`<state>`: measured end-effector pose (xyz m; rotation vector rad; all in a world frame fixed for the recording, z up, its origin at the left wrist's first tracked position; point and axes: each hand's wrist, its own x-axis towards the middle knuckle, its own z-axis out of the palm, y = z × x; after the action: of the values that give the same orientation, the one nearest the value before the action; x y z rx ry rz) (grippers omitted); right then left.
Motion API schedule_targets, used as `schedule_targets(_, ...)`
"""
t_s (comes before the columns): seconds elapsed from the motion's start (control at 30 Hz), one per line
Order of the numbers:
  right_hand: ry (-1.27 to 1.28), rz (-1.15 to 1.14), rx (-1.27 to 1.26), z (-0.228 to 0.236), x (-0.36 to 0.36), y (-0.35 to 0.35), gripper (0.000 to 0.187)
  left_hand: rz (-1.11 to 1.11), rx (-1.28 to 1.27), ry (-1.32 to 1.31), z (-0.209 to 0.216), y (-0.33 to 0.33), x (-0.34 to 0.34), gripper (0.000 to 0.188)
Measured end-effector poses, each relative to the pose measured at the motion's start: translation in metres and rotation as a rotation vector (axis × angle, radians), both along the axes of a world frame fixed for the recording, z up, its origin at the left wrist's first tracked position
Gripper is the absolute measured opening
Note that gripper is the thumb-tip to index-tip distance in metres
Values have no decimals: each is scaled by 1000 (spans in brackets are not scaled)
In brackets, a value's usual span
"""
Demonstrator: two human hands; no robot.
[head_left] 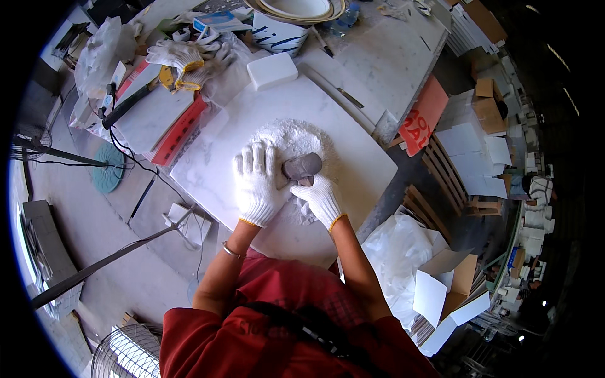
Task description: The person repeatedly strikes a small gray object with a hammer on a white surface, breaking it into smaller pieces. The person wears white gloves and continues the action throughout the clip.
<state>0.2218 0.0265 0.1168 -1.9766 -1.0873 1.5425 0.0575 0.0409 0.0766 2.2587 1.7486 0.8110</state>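
Grey, the tool (302, 166) lies crosswise beyond our right hand (319, 198), curled round it; to its left, our left hand (257, 186) spreads, gripping nothing.

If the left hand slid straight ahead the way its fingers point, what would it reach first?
The left hand would probably meet the white powder just ahead first, then perhaps the white block; depth is hard to judge.
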Motion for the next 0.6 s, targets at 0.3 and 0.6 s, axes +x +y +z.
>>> schedule_targets(0.3,222,-215,79,18,9,-12,27,-20,12,-56,-3,0,-4,89)
schedule_targets(0.6,130,-111,-30,-11,14,2,29,-16,53,-54,-2,2,-3,84)
